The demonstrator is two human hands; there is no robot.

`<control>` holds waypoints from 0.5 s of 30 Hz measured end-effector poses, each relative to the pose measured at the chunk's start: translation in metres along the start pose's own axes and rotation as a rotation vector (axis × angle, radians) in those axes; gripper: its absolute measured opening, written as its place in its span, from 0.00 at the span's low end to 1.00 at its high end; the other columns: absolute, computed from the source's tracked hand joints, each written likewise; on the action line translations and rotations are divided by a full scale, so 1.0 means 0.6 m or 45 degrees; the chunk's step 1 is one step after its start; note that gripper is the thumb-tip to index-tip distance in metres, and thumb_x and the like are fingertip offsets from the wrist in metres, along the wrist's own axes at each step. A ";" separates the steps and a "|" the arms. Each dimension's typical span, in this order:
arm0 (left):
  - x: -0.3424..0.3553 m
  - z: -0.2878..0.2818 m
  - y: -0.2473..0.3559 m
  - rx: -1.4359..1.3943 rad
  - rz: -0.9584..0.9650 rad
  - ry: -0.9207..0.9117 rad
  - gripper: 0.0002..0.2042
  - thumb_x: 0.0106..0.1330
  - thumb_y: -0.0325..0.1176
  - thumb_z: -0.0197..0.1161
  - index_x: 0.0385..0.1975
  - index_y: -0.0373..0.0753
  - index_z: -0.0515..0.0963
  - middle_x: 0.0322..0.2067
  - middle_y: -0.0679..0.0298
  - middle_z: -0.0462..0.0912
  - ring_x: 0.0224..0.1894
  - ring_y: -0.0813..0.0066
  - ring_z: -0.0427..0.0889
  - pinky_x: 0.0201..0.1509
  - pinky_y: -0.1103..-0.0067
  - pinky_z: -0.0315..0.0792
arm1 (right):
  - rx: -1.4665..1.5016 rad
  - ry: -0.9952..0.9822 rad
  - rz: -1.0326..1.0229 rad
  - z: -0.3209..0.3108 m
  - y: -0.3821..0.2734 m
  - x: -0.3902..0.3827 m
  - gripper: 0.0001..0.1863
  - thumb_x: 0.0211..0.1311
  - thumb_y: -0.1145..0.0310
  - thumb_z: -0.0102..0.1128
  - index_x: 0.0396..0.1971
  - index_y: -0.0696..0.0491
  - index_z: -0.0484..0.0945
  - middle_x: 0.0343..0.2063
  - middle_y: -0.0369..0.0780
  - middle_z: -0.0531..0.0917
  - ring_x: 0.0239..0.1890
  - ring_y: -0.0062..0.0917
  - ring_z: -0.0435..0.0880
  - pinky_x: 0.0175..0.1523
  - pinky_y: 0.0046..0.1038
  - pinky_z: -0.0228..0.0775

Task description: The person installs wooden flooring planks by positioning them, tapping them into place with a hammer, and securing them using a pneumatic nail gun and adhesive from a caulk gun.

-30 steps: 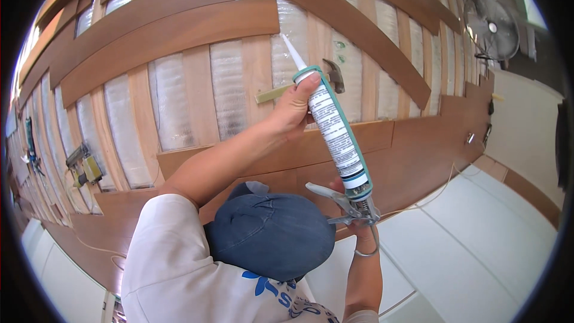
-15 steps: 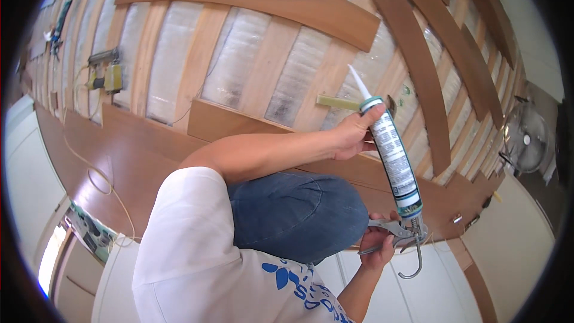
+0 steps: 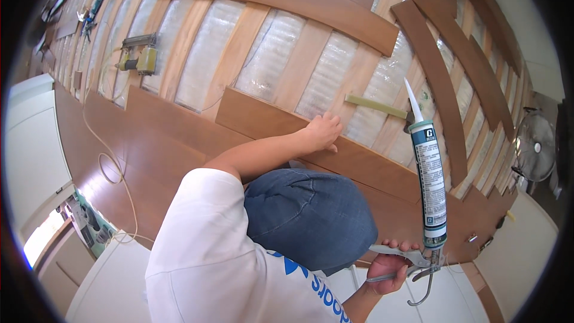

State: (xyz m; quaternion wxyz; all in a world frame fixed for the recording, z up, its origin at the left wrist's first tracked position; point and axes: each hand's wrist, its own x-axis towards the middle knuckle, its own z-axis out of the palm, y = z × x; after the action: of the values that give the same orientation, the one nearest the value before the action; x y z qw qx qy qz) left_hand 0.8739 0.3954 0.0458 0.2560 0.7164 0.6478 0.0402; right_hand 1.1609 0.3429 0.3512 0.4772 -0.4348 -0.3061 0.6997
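My right hand [image 3: 390, 269] is closed around the handle and trigger of a caulking gun [image 3: 412, 257]. The gun holds a white and teal sealant cartridge [image 3: 431, 185], whose pale pointed nozzle [image 3: 414, 101] points away from me and slightly left. The hooked end of its rod hangs below the grip. My left hand [image 3: 323, 131] rests on a brown floorboard [image 3: 263, 115], with bent fingers over the far edge and the thumb toward the near edge. Beyond the nozzle hand lies a hammer with a yellow-green handle [image 3: 376, 106], its dark head partly behind the cartridge.
Loose brown planks [image 3: 281, 3] lie across wooden battens [image 3: 239, 48] with shiny foil sheeting between them. A yellow-green nail gun [image 3: 143, 60] stands at the left, its hose [image 3: 122, 173] trailing over the laid flooring [image 3: 167, 143]. A fan [image 3: 534, 146] stands at the far right.
My left hand has let go of the cartridge's front end and moved left onto the floorboard. The caulking gun, still in my right hand, now points more upright in view. The view has shifted.
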 end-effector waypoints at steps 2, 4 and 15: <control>-0.003 -0.004 -0.021 -0.096 0.067 -0.276 0.29 0.59 0.62 0.72 0.41 0.38 0.86 0.49 0.56 0.81 0.56 0.53 0.79 0.49 0.63 0.80 | -0.039 -0.040 -0.073 0.009 -0.012 -0.039 0.31 0.67 0.64 0.65 0.66 0.50 0.63 0.51 0.40 0.73 0.56 0.36 0.74 0.69 0.46 0.64; -0.007 -0.007 -0.009 -0.101 0.146 -0.257 0.30 0.64 0.65 0.66 0.38 0.39 0.89 0.47 0.53 0.86 0.57 0.51 0.82 0.53 0.60 0.80 | -0.146 0.077 -0.198 0.008 -0.021 -0.075 0.35 0.64 0.59 0.67 0.68 0.50 0.63 0.50 0.41 0.76 0.54 0.37 0.78 0.66 0.47 0.69; -0.044 -0.128 -0.236 0.084 -0.093 -0.142 0.36 0.72 0.71 0.50 0.31 0.39 0.86 0.32 0.48 0.88 0.40 0.44 0.87 0.47 0.56 0.79 | -0.088 0.019 -0.606 -0.063 -0.108 -0.183 0.37 0.67 0.62 0.61 0.75 0.50 0.60 0.64 0.45 0.72 0.68 0.44 0.72 0.78 0.52 0.57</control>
State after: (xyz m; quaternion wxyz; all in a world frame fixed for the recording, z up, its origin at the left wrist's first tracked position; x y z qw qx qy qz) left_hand 0.7115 0.3987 0.0602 0.2694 0.7013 0.6593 -0.0306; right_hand 1.2392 0.2639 0.4240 0.6159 -0.3716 -0.4202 0.5532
